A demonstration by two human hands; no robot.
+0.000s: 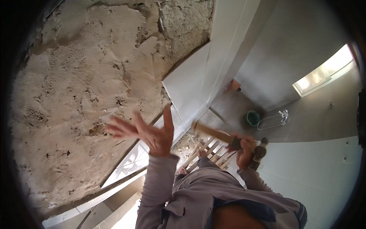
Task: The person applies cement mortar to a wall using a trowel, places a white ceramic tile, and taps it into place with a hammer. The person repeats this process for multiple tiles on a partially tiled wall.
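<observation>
My left hand (150, 133) is raised, its fingers spread and slightly blurred, in front of a rough mortar-covered wall (80, 80). It holds nothing; whether it touches the mortar I cannot tell. In my right hand (244, 150) is a hammer (215, 133), gripped close to its dark metal head. The hammer's wooden handle points left, toward the wall. White tiles (190, 76) cover the wall to the right of the mortar, and more tiles (131, 160) line its lower edge, just below my left hand.
Under my bare feet is a slatted wooden platform (217, 154). Far down on the floor stands a green bucket (252, 118), near a chrome shower mixer (283, 116) with a hose. A bright window (324, 76) and pale wall tiles (316, 168) are on the right.
</observation>
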